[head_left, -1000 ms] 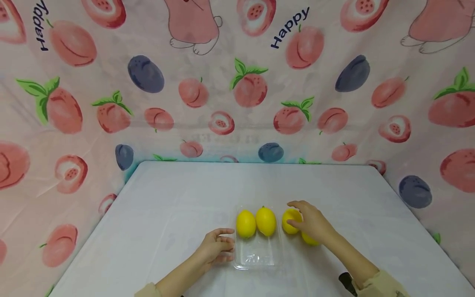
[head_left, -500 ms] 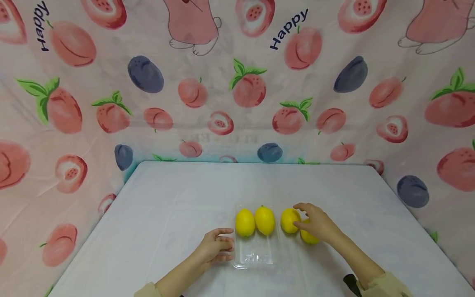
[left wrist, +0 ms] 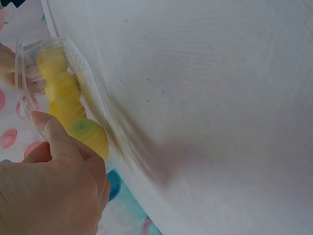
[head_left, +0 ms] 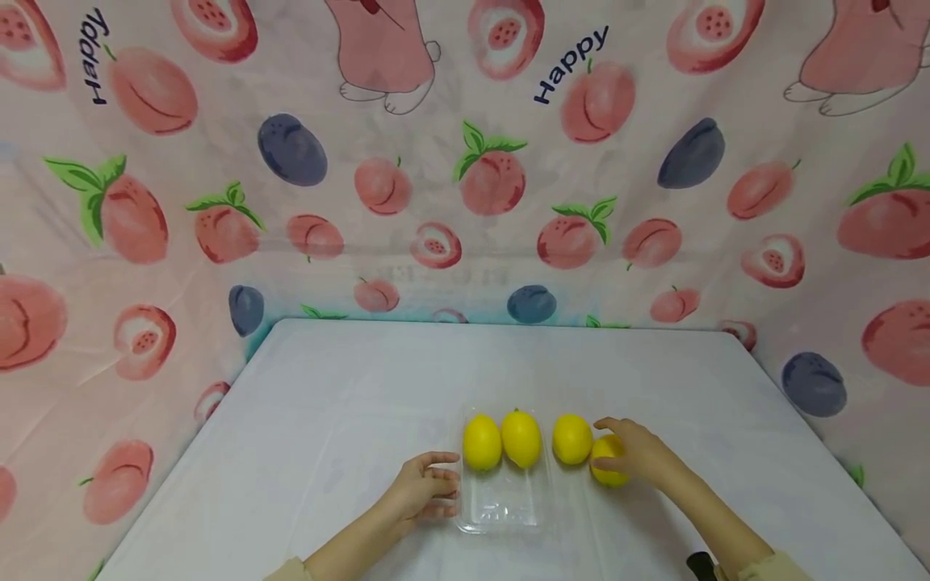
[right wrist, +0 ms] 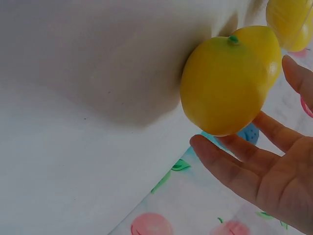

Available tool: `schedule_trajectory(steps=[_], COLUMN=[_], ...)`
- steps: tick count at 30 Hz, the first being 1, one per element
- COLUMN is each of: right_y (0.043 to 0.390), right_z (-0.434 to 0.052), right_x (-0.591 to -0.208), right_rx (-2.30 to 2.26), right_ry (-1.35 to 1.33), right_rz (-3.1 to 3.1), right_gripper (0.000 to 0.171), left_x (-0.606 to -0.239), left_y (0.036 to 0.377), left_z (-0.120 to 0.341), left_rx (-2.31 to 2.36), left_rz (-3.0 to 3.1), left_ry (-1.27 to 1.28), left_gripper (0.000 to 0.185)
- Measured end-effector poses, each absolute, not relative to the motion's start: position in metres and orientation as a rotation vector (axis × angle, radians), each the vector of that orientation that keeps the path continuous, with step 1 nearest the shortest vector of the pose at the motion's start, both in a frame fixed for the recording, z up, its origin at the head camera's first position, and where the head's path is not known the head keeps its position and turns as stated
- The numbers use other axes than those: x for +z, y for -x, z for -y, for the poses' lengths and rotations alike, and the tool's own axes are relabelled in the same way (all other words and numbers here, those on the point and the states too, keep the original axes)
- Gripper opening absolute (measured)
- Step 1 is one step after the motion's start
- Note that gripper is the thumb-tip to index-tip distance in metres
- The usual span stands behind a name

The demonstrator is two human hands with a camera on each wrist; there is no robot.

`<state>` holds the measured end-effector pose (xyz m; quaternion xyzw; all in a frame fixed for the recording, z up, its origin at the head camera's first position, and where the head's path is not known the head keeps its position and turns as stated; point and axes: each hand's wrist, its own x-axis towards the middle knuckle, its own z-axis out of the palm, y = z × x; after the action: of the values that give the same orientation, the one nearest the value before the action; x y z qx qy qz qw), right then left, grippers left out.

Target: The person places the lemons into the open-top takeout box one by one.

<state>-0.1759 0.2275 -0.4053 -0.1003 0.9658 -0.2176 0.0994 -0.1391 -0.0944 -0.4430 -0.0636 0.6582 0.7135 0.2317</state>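
A shallow clear plastic box (head_left: 501, 500) lies on the table, with two yellow lemons (head_left: 483, 443) side by side in its far half. My left hand (head_left: 410, 492) is at the box's left side, its fingers reaching to the wall; the left wrist view shows the fingertips right at the rim. To the right of the box sit two more lemons, one closer to it (head_left: 572, 440) and one further right (head_left: 610, 470). Around that rightmost lemon (right wrist: 220, 88) my right hand (right wrist: 274, 166) spreads its thumb and fingers, with the fingertips close beside the fruit.
The table is covered by a white cloth (head_left: 349, 387). Behind it and along its sides hangs a pink fruit-print curtain (head_left: 436, 194). A dark object (head_left: 700, 565) shows by the right sleeve.
My right hand has moved right and toward me, from the lemon nearer the box to the rightmost one. The left hand and the lemons keep their places; the head view has shifted slightly.
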Motion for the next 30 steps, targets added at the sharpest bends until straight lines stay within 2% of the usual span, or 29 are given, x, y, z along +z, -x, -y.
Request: schedule_trajectory(steps=[6, 15, 30], right_y=[0.175, 0.176, 0.165], right_z=[-0.231, -0.236, -0.234], right_x=[-0.408, -0.414, -0.421], right_rx=[-0.616, -0.671, -0.692], right_ry=[0.281, 0.318, 0.343], right_rz=[-2.852, -2.836, -2.929], right_gripper=[0.056, 0.065, 0.061], left_x=[-0.445, -0.445, -0.445], left_y=[0.138, 0.140, 0.140], left_z=[0.095, 0.095, 0.093], left_rx=[1.955, 1.957, 1.955], left_rz=[-1.817, -1.815, -1.823], left_ry=[0.168, 0.194, 0.198], left_gripper=[0.042, 0.041, 0.042])
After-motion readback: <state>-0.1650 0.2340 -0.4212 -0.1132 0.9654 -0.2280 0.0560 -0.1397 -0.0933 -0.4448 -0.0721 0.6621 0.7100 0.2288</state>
